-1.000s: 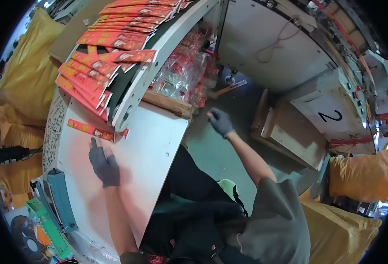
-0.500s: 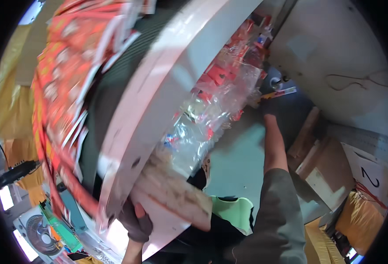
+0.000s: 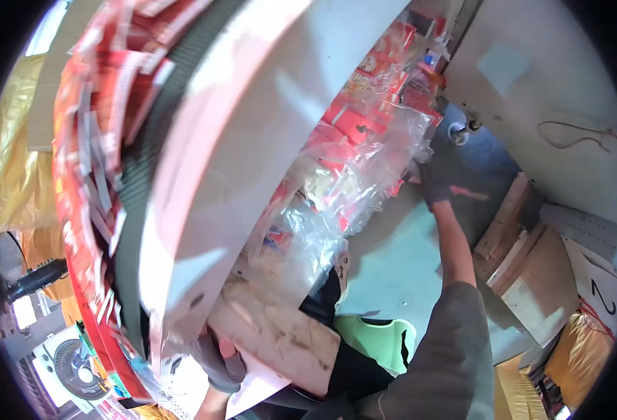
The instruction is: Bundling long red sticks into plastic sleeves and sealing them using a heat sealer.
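Observation:
My left hand, in a grey glove with bare fingertips, holds on at the lower end of a long white beam, beside a worn wooden board. Some of its fingers are hidden by the beam. My right hand, in a dark glove, reaches down to the edge of a heap of clear plastic film and red packets. Its fingers are dark and hard to make out. A blurred, narrow red-and-yellow strip shows just right of that hand, apart from it.
Red packets line a dark ribbed belt at the left. A white panel and wooden pieces stand at the right. A light green thing lies below. A fan is at the lower left.
The red-and-yellow strip, earlier at my right hand, is lower and apart from it now. My right hand has shifted slightly down beside the heap. The view has tilted; my left hand stays at the beam.

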`<state>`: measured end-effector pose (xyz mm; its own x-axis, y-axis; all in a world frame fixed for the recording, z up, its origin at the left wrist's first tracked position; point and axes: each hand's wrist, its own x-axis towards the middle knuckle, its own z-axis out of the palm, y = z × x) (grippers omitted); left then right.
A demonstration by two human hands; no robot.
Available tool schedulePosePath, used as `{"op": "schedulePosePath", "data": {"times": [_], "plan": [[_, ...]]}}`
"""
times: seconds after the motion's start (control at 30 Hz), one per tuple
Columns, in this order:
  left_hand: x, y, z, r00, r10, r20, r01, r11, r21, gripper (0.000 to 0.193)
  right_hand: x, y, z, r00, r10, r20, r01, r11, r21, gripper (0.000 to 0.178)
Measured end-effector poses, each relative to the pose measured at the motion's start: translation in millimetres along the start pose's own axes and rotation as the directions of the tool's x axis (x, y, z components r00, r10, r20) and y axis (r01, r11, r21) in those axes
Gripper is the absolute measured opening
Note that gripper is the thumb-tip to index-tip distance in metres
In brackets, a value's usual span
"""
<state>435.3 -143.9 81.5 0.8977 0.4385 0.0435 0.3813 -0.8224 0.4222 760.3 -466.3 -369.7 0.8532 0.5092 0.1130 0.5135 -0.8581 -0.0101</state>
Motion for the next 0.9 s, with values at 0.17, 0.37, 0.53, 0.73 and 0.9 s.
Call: {"op": "schedulePosePath", "data": {"times": [0.17, 0.37, 0.53, 0.73, 0.9], "plan": [[20, 34, -4, 0.982, 0.138, -0.129, -0.128, 0.988, 0.083, 0.039, -50, -70, -105, 0.95, -0.017, 0.312, -0.088, 0.944, 0.317, 0.025], [-29, 42, -2, 0.832, 0.449, -0.326, -0.435, 0.893, 0.119, 0.03, -92, -83, -342, 0.968, 0.125, 0.22, -0.252, 0.503, 0.827, 0.02], [-73, 145, -19, 0.859, 0.508, -0.072, -0.513, 0.852, -0.105, 0.063, -134, -92, -509, 0.979, -0.102, 0.176, -0.203, -0.426, 0.882, 0.028], [-128, 129, -39, 0.868, 0.491, -0.077, -0.49, 0.871, 0.034, 0.061, -151, -145, -565, 0.977, -0.037, -0.212, 0.205, -0.141, 0.969, 0.024], [-181, 88, -61, 0.929, 0.285, -0.238, -0.303, 0.952, -0.043, 0.043, -161, -204, -593, 0.972, -0.233, -0.041, -0.006, -0.198, 0.98, 0.027]]}}
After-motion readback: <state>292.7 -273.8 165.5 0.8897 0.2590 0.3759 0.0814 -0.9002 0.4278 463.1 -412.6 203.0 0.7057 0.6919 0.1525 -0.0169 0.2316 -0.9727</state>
